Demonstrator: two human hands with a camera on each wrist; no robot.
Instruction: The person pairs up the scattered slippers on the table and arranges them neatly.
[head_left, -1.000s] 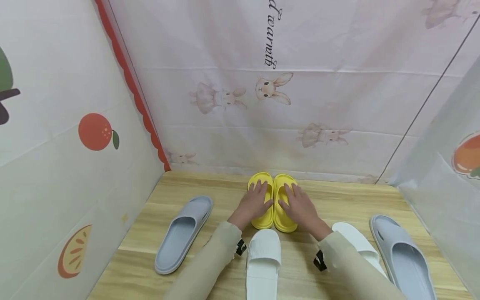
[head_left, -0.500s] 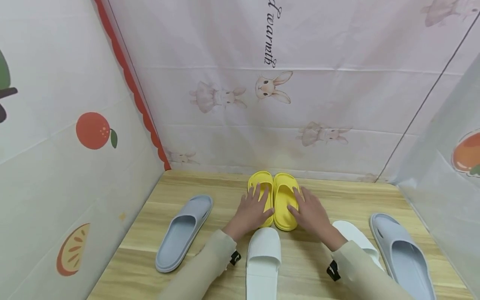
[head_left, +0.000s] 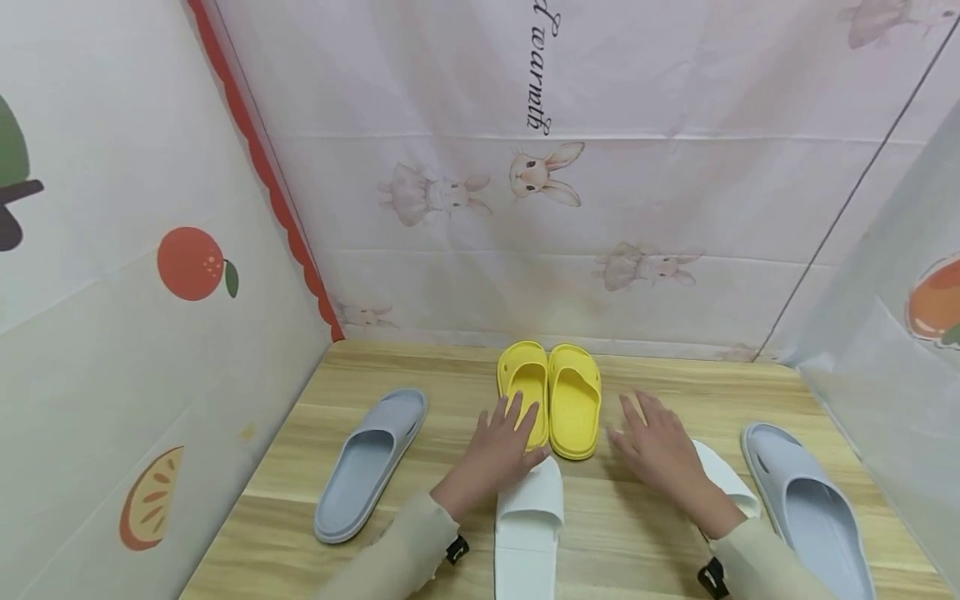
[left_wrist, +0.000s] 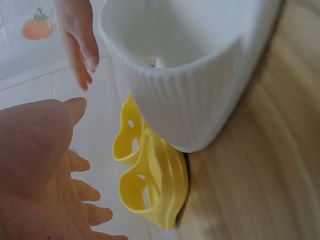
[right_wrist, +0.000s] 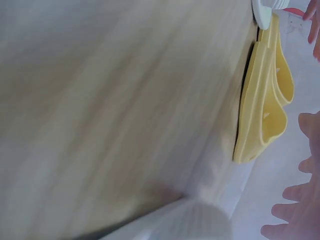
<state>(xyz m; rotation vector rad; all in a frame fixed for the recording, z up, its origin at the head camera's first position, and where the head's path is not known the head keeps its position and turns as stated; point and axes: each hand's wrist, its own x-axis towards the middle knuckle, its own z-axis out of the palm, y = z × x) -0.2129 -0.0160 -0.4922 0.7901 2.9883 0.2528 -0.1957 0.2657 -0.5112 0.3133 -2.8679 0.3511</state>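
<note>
Two yellow slippers (head_left: 574, 408) stand side by side against the back wall, toes toward it. My left hand (head_left: 497, 450), fingers spread, hovers over the heel of the left yellow slipper and the toe of a white slipper (head_left: 528, 521); the left wrist view shows its palm holding nothing. My right hand (head_left: 660, 450) is off to the right of the yellow pair, fingers spread and holding nothing. Below it lies a second white slipper (head_left: 726, 477), partly hidden by the hand and forearm.
A grey slipper (head_left: 369, 467) lies at the left, angled on the wooden floor (head_left: 442, 400). Another grey slipper (head_left: 813, 517) lies at the right near the side wall. Printed cloth walls (head_left: 450, 292) enclose the floor at the back and both sides.
Both hands have drawn back from the yellow slippers, the right one moving right and the left one toward the front. The slippers have stayed in place.
</note>
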